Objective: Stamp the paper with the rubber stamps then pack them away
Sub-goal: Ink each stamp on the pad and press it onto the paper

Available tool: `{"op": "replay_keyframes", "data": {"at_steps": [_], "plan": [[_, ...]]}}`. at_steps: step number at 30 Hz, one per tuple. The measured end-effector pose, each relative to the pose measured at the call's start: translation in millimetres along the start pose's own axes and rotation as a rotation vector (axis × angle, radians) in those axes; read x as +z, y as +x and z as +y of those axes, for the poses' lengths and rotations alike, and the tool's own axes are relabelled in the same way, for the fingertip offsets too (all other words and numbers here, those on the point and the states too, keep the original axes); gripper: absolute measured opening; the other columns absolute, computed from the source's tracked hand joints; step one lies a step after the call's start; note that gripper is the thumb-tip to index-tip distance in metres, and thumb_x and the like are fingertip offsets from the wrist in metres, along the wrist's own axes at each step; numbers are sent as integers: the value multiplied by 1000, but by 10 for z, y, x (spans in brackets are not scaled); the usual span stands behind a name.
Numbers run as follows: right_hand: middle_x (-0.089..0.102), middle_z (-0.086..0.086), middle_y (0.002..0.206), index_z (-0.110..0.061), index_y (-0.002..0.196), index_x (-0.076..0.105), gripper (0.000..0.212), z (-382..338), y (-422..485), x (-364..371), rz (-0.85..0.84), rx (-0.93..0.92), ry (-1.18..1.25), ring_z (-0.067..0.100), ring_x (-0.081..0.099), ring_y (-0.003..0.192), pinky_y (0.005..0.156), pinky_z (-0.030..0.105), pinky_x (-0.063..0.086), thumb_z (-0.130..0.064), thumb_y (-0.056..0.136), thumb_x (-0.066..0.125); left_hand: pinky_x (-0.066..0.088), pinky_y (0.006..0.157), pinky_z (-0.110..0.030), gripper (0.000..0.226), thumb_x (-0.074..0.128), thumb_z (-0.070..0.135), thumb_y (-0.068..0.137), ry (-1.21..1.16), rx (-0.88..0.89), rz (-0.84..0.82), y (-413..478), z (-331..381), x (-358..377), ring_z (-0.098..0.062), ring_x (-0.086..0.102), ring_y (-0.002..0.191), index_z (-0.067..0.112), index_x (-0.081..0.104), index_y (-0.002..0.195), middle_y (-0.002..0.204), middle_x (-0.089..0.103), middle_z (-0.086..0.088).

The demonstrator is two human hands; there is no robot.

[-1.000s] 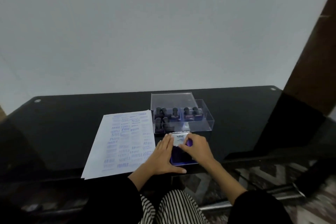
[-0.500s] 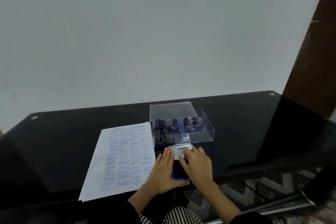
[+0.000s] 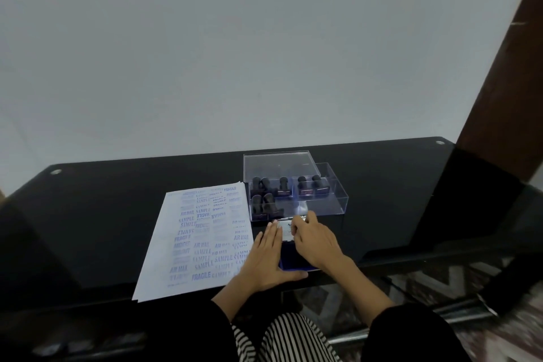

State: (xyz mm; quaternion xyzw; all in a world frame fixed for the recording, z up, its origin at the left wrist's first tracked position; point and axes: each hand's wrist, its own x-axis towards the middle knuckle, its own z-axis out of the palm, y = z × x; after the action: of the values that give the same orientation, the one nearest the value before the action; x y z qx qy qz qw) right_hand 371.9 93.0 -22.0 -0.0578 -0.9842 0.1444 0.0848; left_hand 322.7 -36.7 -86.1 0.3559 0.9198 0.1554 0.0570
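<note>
A white paper (image 3: pixel 194 241) covered with blue stamp marks lies on the black glass table (image 3: pixel 102 214). To its right stands a clear plastic box (image 3: pixel 329 200) holding several dark rubber stamps (image 3: pixel 261 203), its clear lid (image 3: pixel 279 161) leaning behind. In front of the box sits a blue ink pad (image 3: pixel 293 261) with a pale labelled lid (image 3: pixel 286 228). My left hand (image 3: pixel 267 258) lies flat against the pad's left side, thumb along its front edge. My right hand (image 3: pixel 317 241) rests on top of it, fingertips pressing the lid. Much of the pad is hidden by both hands.
A plain pale wall rises behind the table. A dark brown wooden post (image 3: pixel 508 73) stands at the right. Patterned floor (image 3: pixel 411 297) shows through the glass by the table's front edge. My striped trousers (image 3: pixel 288 338) fill the bottom middle.
My right hand has slid from the pad's middle up to the lid at its far end. The left hand stays at the pad's left side. The camera view shifted.
</note>
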Motion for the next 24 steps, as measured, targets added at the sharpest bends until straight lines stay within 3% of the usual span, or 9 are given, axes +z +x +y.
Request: {"op": "replay_keyframes", "data": {"at_steps": [9, 15, 21, 24], "plan": [[54, 8, 112, -10, 96, 62, 29, -15, 33, 12, -21, 8, -82, 22, 58, 92, 72, 31, 42, -23, 96, 36, -10, 116, -32, 123, 48, 79, 71, -25, -33, -48, 13, 23, -40, -19, -21, 144, 7, -17, 147, 155, -26, -10], [47, 11, 124, -17, 107, 60, 25, -53, 105, -63, -201, 34, -23, 28, 52, 108, 84, 36, 43, -15, 91, 42, -9, 118, -34, 124, 51, 77, 71, -34, -49, -73, 12, 46, -69, -19, -20, 145, 7, -17, 147, 155, -24, -10], [52, 6, 120, -21, 104, 59, 26, -16, 126, -79, -205, 39, 6, 24, 55, 104, 77, 30, 41, -8, 82, 53, -9, 117, -33, 123, 50, 77, 71, -25, -41, -57, 16, 33, -57, -19, -19, 145, 6, -16, 147, 156, -22, -11], [58, 5, 115, -18, 98, 63, 19, -13, 105, -2, -111, 35, 11, 22, 56, 102, 74, 29, 42, -11, 85, 50, -9, 117, -33, 123, 51, 77, 72, -24, -38, -47, 13, 31, -51, -19, -18, 146, 6, -15, 147, 156, -22, -11]]}}
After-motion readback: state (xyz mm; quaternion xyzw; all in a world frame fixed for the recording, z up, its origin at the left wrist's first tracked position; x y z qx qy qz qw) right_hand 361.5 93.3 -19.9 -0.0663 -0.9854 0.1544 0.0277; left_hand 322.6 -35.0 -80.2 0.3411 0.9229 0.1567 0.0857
